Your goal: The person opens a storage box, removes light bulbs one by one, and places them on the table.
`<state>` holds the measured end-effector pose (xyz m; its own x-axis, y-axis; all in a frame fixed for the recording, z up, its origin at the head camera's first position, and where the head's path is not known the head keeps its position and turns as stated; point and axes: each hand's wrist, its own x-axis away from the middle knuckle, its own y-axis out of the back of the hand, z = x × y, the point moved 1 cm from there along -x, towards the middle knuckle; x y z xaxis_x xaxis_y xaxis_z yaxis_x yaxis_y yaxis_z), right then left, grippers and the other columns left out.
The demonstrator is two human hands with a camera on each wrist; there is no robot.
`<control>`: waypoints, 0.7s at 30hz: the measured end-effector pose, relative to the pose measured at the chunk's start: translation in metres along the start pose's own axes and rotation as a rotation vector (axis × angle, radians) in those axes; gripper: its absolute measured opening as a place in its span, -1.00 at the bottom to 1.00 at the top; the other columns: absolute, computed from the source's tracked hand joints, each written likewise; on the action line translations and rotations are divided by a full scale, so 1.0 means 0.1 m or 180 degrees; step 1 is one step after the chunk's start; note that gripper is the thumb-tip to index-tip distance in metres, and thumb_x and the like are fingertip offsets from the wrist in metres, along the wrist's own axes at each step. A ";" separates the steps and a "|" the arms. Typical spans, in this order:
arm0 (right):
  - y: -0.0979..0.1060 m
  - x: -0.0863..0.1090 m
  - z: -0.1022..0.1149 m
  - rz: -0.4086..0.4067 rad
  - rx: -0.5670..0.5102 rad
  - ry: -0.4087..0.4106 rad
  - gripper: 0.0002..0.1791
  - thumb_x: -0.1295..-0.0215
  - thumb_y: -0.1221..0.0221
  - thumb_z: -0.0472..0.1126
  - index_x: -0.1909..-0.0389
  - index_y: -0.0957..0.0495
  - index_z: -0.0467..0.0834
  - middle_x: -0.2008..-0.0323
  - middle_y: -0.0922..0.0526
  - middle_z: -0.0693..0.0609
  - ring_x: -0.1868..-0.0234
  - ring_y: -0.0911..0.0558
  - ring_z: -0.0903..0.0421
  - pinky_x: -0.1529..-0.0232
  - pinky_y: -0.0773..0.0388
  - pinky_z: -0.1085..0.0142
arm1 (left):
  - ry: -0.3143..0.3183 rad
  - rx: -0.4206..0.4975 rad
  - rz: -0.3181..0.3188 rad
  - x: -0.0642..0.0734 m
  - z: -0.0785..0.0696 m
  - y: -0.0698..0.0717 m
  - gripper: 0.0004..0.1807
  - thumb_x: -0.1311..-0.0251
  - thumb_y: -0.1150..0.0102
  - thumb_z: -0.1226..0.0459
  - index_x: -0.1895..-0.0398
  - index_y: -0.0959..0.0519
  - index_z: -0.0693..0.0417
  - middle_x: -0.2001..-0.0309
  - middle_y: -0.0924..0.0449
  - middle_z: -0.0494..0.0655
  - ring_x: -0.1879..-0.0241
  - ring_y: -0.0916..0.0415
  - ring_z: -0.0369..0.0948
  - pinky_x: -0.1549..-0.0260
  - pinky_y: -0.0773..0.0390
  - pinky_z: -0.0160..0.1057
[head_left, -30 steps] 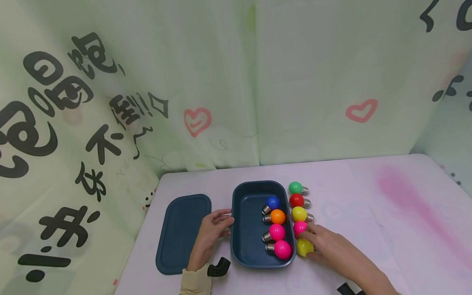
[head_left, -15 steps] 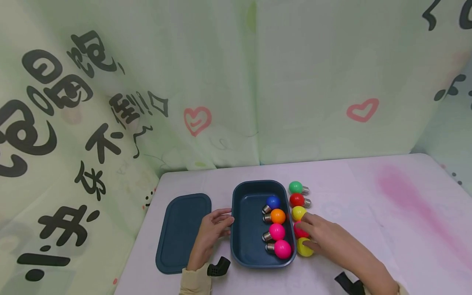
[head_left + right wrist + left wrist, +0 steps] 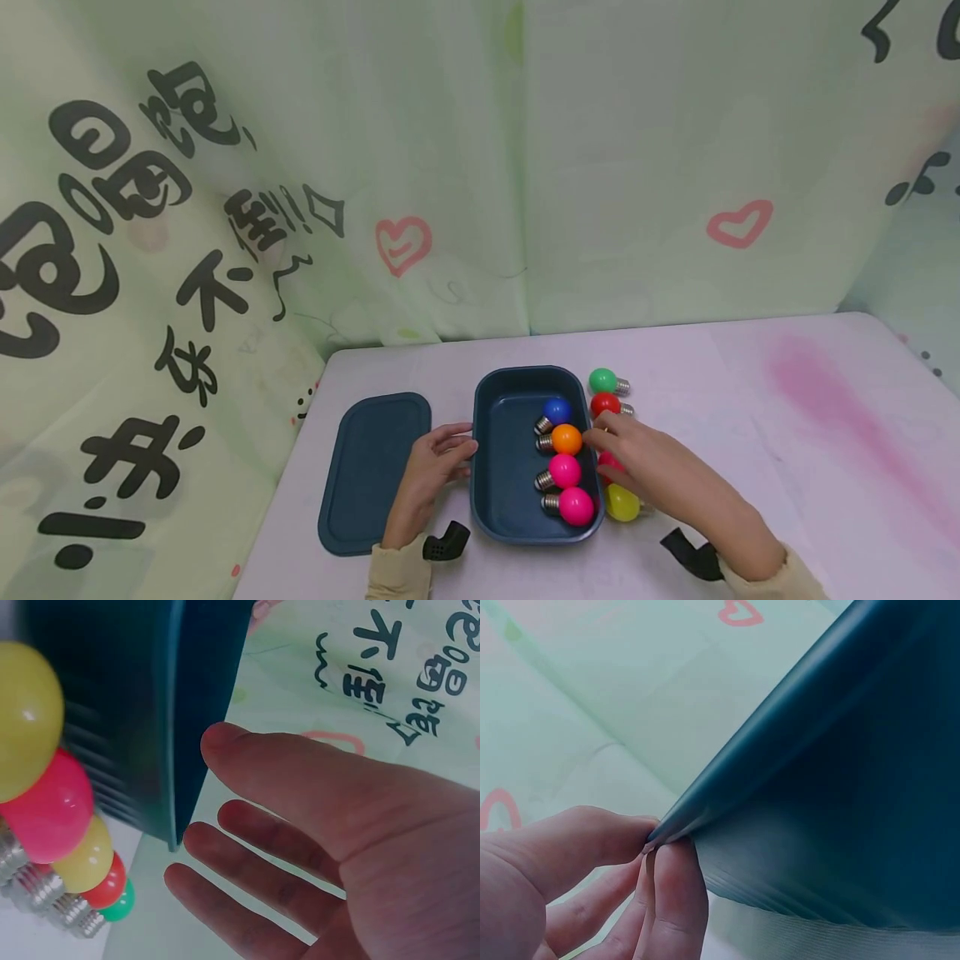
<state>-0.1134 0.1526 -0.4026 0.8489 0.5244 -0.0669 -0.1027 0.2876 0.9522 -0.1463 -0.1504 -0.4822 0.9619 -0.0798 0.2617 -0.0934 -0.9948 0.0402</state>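
Observation:
A dark blue box (image 3: 491,500) holds a row of light bulbs: a blue bulb (image 3: 557,410), an orange bulb (image 3: 567,439) and two pink ones. My left hand (image 3: 431,475) pinches its left rim between thumb and fingers, plain in the left wrist view. Over the right rim hovers my right hand (image 3: 637,458), with nothing between its extended fingers. Beside that wall lie a green bulb (image 3: 602,381), a red bulb (image 3: 604,405), a pink bulb (image 3: 56,814) and two yellow ones. In the head view my right hand hides the farther yellow bulb (image 3: 82,859).
Left of the box lies a flat dark blue lid (image 3: 375,467). The table (image 3: 750,417) has a pale cloth with a pink smear at right. A printed curtain (image 3: 600,167) hangs behind the table's far edge.
My right hand has moved away from the nearer loose bulbs, farther up and left to the box's right rim. My left hand has stayed on the left rim.

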 end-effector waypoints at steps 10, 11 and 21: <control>0.03 -0.17 0.07 -0.0067 0.0081 0.0196 -0.59 -0.11 -0.44 -0.22 0.00 -0.63 -0.22 0.11 -0.57 -0.06 0.10 -0.57 0.05 0.18 -0.69 0.24 | -0.0009 -0.0002 -0.0006 -0.01 0.01 0.00 -0.49 -0.22 -0.35 0.21 -0.21 -0.53 0.20 0.12 -0.66 -0.04 0.27 -0.61 -0.27 0.31 -0.66 -0.29; 0.03 -0.19 0.07 -0.0091 0.0048 0.0220 -0.60 -0.12 -0.43 -0.23 0.01 -0.63 -0.22 0.12 -0.57 -0.05 0.11 -0.56 0.07 0.18 -0.69 0.26 | -0.0010 -0.0005 -0.0005 -0.01 0.01 0.00 -0.49 -0.22 -0.35 0.21 -0.21 -0.53 0.20 0.11 -0.66 -0.04 0.27 -0.61 -0.27 0.31 -0.66 -0.29; 0.00 -0.38 0.07 -0.0209 0.0189 0.0441 -0.63 -0.12 -0.43 -0.25 0.04 -0.63 -0.20 0.19 -0.54 -0.01 0.19 -0.52 0.12 0.24 -0.64 0.35 | 0.0006 0.0020 -0.0002 0.00 0.00 0.00 -0.48 -0.22 -0.35 0.21 -0.22 -0.53 0.20 0.12 -0.66 -0.04 0.27 -0.61 -0.27 0.31 -0.66 -0.29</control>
<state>-0.1416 0.1269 -0.3978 0.7726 0.6127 -0.1661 -0.0150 0.2793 0.9601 -0.1465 -0.1501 -0.4821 0.9614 -0.0791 0.2634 -0.0913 -0.9952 0.0341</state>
